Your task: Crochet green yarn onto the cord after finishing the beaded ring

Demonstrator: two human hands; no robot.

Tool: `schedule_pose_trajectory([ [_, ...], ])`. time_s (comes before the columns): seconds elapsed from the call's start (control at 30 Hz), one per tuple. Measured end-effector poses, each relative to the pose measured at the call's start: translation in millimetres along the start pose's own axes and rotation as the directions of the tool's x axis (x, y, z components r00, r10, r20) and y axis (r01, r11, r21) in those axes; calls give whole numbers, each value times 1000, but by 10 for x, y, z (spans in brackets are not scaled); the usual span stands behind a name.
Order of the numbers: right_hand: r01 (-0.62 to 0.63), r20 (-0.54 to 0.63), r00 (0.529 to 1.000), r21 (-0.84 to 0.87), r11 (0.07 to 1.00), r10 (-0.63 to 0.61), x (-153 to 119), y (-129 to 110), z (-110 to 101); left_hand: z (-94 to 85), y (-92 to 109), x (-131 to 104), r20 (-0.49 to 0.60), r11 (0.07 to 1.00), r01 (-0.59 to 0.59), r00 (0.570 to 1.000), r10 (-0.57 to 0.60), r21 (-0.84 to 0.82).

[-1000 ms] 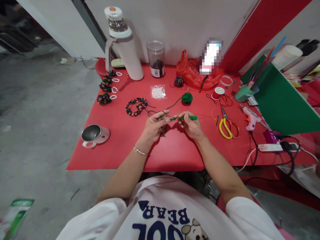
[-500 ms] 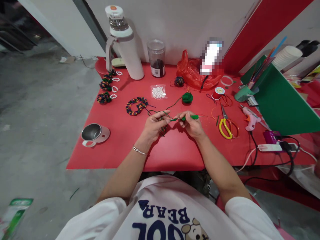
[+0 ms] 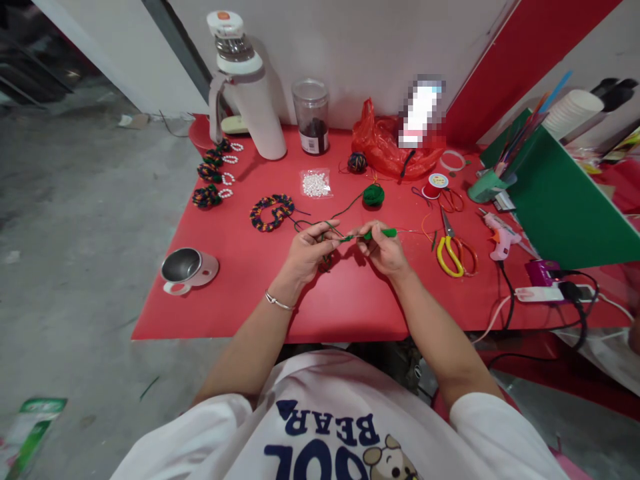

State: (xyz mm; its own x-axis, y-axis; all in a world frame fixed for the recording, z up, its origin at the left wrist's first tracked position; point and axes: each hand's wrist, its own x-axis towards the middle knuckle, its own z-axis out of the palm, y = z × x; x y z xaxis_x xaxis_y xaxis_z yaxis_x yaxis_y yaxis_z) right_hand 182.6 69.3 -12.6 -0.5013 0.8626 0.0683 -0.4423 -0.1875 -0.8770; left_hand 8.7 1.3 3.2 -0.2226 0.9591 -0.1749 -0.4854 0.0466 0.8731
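My right hand (image 3: 383, 248) is closed round the green handle of a crochet hook (image 3: 384, 234), whose metal shaft points left. In my left hand (image 3: 314, 248), thumb and finger pinch a small piece of green crochet work (image 3: 346, 239) at the hook's tip. Green yarn (image 3: 349, 205) runs from the fingers of that hand to a green yarn ball (image 3: 373, 195) just beyond. Part of a dark strand hangs below the left fingers. A crocheted ring (image 3: 271, 213) in navy and orange lies flat to the left.
Scissors (image 3: 451, 257), a red thread spool (image 3: 436, 186) and a pink glue gun (image 3: 501, 239) lie on the right. On the left are a mug (image 3: 189, 270) and several beaded yarn pieces (image 3: 207, 196). A bead packet (image 3: 316, 183), jar (image 3: 311, 119) and large bottle (image 3: 255, 100) stand behind.
Both hands keep nearly the same pose, with the hook still at the green crochet work. The whole view has shifted very slightly.
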Motion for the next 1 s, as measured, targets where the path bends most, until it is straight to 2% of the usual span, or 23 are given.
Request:
schedule_pose_trajectory([
  [0.4, -10, 9, 1000, -9, 1000, 10, 1, 9, -12, 37, 6, -29, 34, 999, -25, 999, 24, 32],
  [0.67, -33, -16, 999, -57, 998, 32, -4, 4, -8, 48, 40, -42, 33, 999, 28, 999, -28, 15],
  [1.0, -43, 43, 998, -30, 999, 44, 11, -22, -42, 11, 31, -21, 25, 999, 38, 999, -39, 33],
])
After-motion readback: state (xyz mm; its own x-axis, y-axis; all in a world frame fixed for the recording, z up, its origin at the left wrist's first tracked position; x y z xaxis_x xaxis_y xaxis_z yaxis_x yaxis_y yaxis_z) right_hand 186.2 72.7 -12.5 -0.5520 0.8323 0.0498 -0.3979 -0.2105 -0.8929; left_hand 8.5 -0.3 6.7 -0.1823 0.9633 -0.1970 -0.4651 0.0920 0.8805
